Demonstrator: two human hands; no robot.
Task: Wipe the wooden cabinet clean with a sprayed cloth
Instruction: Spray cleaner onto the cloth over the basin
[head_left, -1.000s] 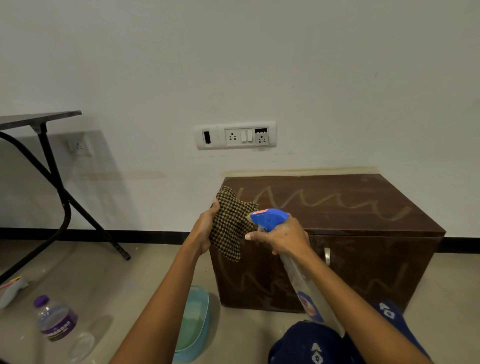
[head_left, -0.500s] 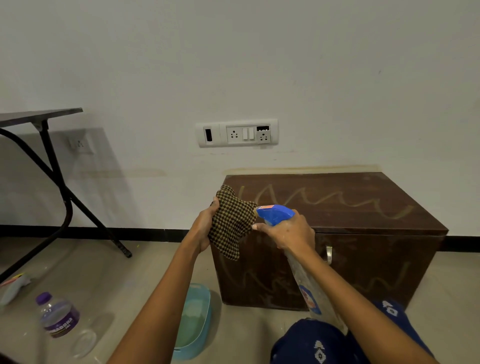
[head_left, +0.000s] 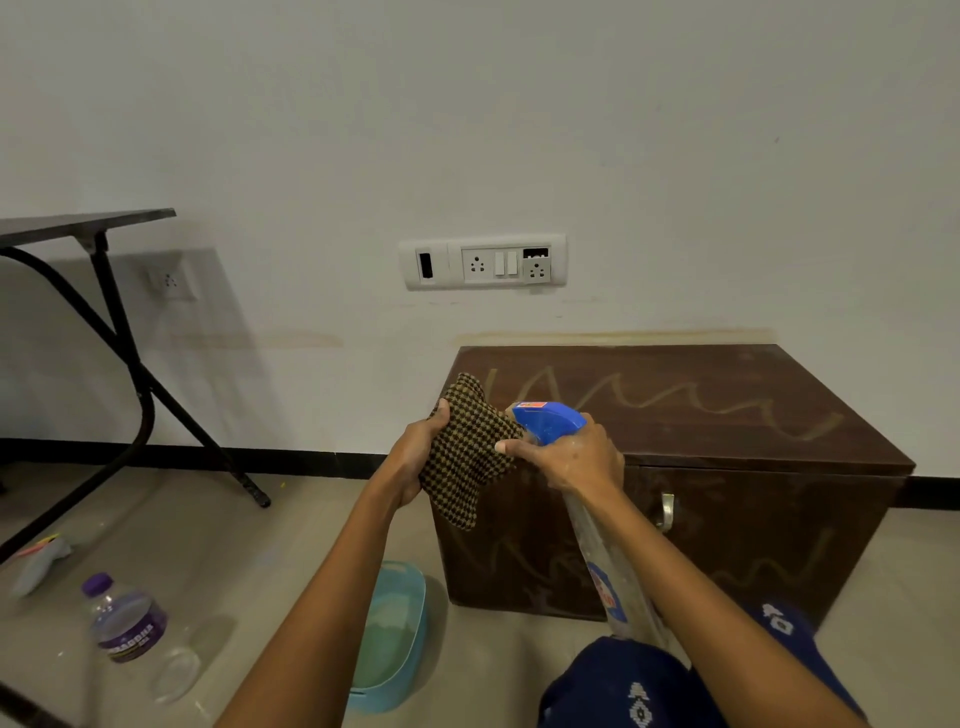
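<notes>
Clearly the job sits at its opening step: the cloth (head_left: 470, 462) is being wetted, and no wiping shows on the cabinet (head_left: 753, 519). The left grip (head_left: 415, 460) is clenched on the checked cloth, thumb over its top edge. It holds the cloth up in the air in front of the cabinet's left front corner, with the lower part hanging loose. The right grip (head_left: 569, 460) is wrapped round the neck of the sprayer (head_left: 548, 422). The sprayer's blue head is aimed at the cloth, and the nozzle is touching or just short of the fabric; I cannot tell which. A forefinger reaches forward under the head, though whether it is squeezing the trigger cannot be told, and no mist or wet patch shows plainly on the cloth. The cabinet stands on the floor against the wall, behind and to the right of the hands. Its top carries 1 pale zigzag scrawl (head_left: 691, 405) across most of the width. Its front carries more pale zigzags (head_left: 498, 556) on either side of the handle (head_left: 666, 512), so both faces look unwiped. I judge that all the wiping is left, on at least 2 surfaces. A teal basin (head_left: 395, 634) lies on the floor just beside the cabinet's foot, with a water bottle (head_left: 127, 621) farther left.
</notes>
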